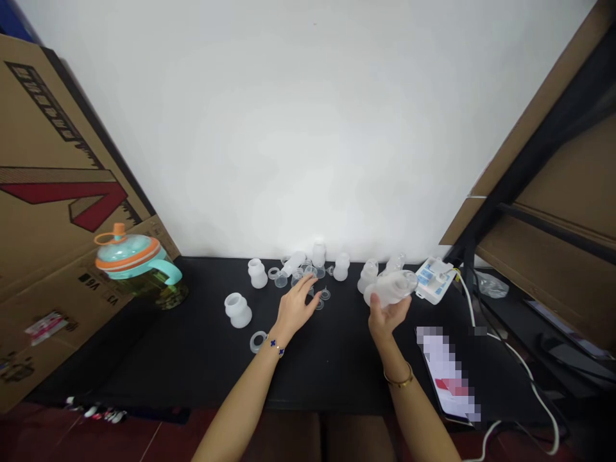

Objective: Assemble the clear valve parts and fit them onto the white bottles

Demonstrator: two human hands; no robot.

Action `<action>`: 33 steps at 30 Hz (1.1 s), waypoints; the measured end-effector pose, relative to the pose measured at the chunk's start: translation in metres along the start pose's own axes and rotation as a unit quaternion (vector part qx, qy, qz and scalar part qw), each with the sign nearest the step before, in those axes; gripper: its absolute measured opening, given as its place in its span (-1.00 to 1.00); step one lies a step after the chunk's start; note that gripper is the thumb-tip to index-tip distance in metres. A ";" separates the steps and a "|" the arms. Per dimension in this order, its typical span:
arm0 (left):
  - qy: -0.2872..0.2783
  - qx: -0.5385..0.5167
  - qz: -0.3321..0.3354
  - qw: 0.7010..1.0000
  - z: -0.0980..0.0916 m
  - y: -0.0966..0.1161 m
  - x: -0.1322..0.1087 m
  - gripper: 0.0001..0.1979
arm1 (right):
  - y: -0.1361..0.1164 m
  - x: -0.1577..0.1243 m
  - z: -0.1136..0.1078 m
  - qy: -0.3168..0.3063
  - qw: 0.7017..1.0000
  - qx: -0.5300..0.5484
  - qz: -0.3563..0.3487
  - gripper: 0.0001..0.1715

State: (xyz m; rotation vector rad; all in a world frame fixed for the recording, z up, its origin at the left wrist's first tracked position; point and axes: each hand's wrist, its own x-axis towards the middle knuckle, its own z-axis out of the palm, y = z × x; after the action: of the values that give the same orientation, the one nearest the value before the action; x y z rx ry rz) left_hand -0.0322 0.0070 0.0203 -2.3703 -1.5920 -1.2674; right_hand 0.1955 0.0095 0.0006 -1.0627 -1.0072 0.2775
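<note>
My right hand [389, 316] is closed around a milky white baby bottle [391, 286], tilted with its clear-capped end to the right. Behind it stand two similar bottles, one white bottle [369, 273] and another with a clear top [397, 262]. My left hand [296, 305] reaches over a cluster of small clear plastic parts, its fingers stretched and apart. Clear rings [326, 294] lie by its thumb, and a clear cap [281, 280] sits to its left. Whether its fingertips touch a part I cannot tell.
Open white bottle bodies [238, 311] stand on the black table [192, 346], with a loose ring [258, 342]. A large jug [144, 269] is at left by a cardboard box [43, 256]. A phone [447, 378], a white box [434, 280] and a cable [522, 362] lie at right.
</note>
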 end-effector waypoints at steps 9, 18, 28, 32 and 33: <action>-0.083 0.017 -0.001 0.996 0.005 0.004 -0.002 -0.74 | -0.004 0.037 -0.013 0.158 0.978 -0.045 -0.126 -0.05; -0.144 0.026 0.035 0.989 0.012 0.008 -0.008 -0.74 | 0.002 0.067 -0.024 0.249 0.966 -0.073 -0.016 -0.23; -0.170 0.035 0.009 0.985 0.008 0.008 -0.005 -0.74 | 0.035 0.082 -0.041 0.208 0.962 -0.123 0.128 -0.33; -0.168 0.031 0.007 0.985 0.010 0.006 -0.005 -0.73 | 0.052 0.086 -0.048 0.184 0.960 -0.155 0.143 -0.39; -0.167 0.031 0.006 0.985 0.011 0.005 -0.005 -0.73 | 0.056 0.086 -0.049 0.173 0.962 -0.155 0.141 -0.41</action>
State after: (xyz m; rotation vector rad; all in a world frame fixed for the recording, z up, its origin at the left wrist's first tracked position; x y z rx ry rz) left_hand -0.0226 0.0052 0.0118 -2.6580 -1.6606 -0.8347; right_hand 0.2964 0.0625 -0.0034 -1.4863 -0.5932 0.1570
